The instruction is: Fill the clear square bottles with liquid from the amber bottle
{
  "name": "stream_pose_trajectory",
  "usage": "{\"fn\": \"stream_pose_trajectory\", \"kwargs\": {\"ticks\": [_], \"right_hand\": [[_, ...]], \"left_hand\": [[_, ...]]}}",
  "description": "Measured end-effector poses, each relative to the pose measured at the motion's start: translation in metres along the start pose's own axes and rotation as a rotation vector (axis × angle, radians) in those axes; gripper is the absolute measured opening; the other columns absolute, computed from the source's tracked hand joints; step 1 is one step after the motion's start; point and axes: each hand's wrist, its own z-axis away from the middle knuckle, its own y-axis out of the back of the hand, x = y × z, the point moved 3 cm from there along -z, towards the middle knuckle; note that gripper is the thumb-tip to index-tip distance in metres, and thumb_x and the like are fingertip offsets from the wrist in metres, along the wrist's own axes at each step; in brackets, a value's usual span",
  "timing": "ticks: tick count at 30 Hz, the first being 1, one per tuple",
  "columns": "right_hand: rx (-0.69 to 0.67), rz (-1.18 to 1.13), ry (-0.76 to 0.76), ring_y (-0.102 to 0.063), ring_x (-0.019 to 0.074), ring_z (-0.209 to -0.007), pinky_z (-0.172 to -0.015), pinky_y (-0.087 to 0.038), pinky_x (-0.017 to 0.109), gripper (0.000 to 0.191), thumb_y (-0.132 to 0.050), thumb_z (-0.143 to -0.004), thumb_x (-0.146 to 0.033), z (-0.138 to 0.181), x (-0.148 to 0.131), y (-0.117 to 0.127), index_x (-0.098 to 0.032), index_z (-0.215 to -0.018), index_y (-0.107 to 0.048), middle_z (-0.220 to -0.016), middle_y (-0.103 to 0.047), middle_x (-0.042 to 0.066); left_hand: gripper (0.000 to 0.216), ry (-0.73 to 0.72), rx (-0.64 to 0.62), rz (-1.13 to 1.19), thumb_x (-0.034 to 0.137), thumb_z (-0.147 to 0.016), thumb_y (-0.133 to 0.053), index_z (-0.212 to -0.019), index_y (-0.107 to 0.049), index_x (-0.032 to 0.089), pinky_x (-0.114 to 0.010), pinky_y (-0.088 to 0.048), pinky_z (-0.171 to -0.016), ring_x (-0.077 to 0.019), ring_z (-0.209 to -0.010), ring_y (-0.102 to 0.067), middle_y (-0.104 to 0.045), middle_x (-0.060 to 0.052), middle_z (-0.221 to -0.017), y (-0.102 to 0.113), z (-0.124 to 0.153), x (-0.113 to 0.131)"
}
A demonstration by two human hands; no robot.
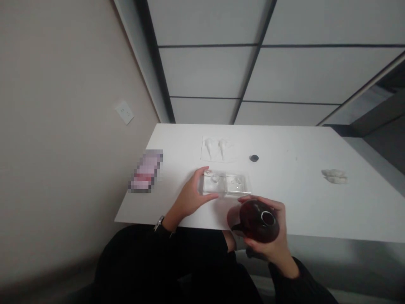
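Observation:
My right hand (272, 242) is wrapped round a dark brown bottle (257, 221) with an open mouth, held just above the near edge of the white table (300, 202). My left hand (193, 195) grips the left end of a clear plastic tray (226, 184) with two compartments, thumb on its near side and fingers curled over the far corner. The bottle's mouth sits close to the tray's near right corner. A watch shows on my left wrist.
A clear plastic lid or packaging (218, 148) lies behind the tray. A small black cap (254, 158) lies to its right. A crumpled white tissue (334, 176) sits at the right. A blurred pink packet (146, 171) lies at the table's left edge.

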Motion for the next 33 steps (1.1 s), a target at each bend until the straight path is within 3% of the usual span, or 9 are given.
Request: {"fn": "stream_pose_trajectory", "kwargs": {"ticks": [5,10,14,20,25,29,33], "right_hand": [[-0.014,0.001,-0.013,-0.075,0.0389,-0.115,-0.091,-0.062,0.065,0.078,-0.089,-0.076,-0.065,-0.007,0.007,-0.011,-0.040,-0.137,-0.047,-0.128,-0.072,0.012],[-0.044,0.006,0.001,-0.073,0.0405,-0.121,-0.097,-0.060,0.068,0.086,-0.091,-0.076,-0.059,-0.014,0.015,-0.016,-0.044,-0.143,-0.040,-0.134,-0.070,0.012],[-0.087,-0.010,0.002,-0.071,0.0400,-0.124,-0.101,-0.059,0.067,0.090,-0.092,-0.075,-0.059,-0.019,0.017,-0.019,-0.043,-0.146,-0.039,-0.136,-0.068,0.012],[-0.110,0.107,0.015,-0.062,0.0411,-0.136,-0.113,-0.053,0.065,0.098,-0.096,-0.070,-0.059,-0.016,0.019,-0.013,-0.038,-0.151,-0.046,-0.143,-0.061,0.013],[-0.104,0.097,0.010,-0.063,0.0378,-0.137,-0.113,-0.056,0.060,0.105,-0.095,-0.075,-0.051,-0.008,0.024,-0.014,-0.033,-0.159,-0.034,-0.152,-0.055,0.015],[-0.071,0.033,0.088,-0.066,0.0358,-0.134,-0.108,-0.060,0.058,0.101,-0.095,-0.078,-0.046,-0.008,0.022,-0.018,-0.036,-0.156,-0.032,-0.151,-0.056,0.015],[-0.058,-0.006,0.113,-0.066,0.0354,-0.135,-0.110,-0.058,0.060,0.095,-0.093,-0.080,-0.046,-0.010,0.021,-0.020,-0.035,-0.154,-0.034,-0.149,-0.058,0.015]], "left_hand": [[0.074,0.045,-0.009,0.010,0.035,-0.073,-0.097,-0.135,-0.058,0.024,-0.057,-0.049,-0.121,-0.0325,-0.135,-0.065,-0.069,-0.013,-0.141,0.008,-0.002,0.004],[0.069,0.095,-0.034,0.012,0.037,-0.071,-0.096,-0.130,-0.062,0.027,-0.054,-0.061,-0.108,-0.0328,-0.133,-0.067,-0.068,-0.010,-0.142,0.025,0.003,0.020],[0.074,0.104,0.031,-0.015,0.042,-0.070,-0.097,-0.134,-0.063,0.030,-0.051,-0.067,-0.100,-0.0350,-0.137,-0.064,-0.065,-0.011,-0.146,0.041,0.014,0.038],[0.076,-0.022,0.018,-0.172,0.047,-0.072,-0.096,-0.139,-0.063,0.034,-0.047,-0.070,-0.096,-0.0345,-0.137,-0.064,-0.066,-0.009,-0.148,0.055,0.024,0.078],[0.075,-0.152,-0.086,-0.362,0.048,-0.080,-0.091,-0.148,-0.060,0.035,-0.041,-0.071,-0.092,-0.0309,-0.133,-0.068,-0.067,-0.008,-0.147,0.058,0.021,0.116],[0.080,-0.254,-0.140,-0.481,0.046,-0.086,-0.087,-0.157,-0.053,0.036,-0.036,-0.071,-0.090,-0.0267,-0.126,-0.071,-0.068,-0.007,-0.146,0.060,0.018,0.132],[0.086,-0.306,-0.211,-0.594,0.041,-0.087,-0.087,-0.162,-0.046,0.032,-0.037,-0.069,-0.098,-0.0249,-0.127,-0.071,-0.066,-0.009,-0.150,0.061,0.016,0.141]]}}
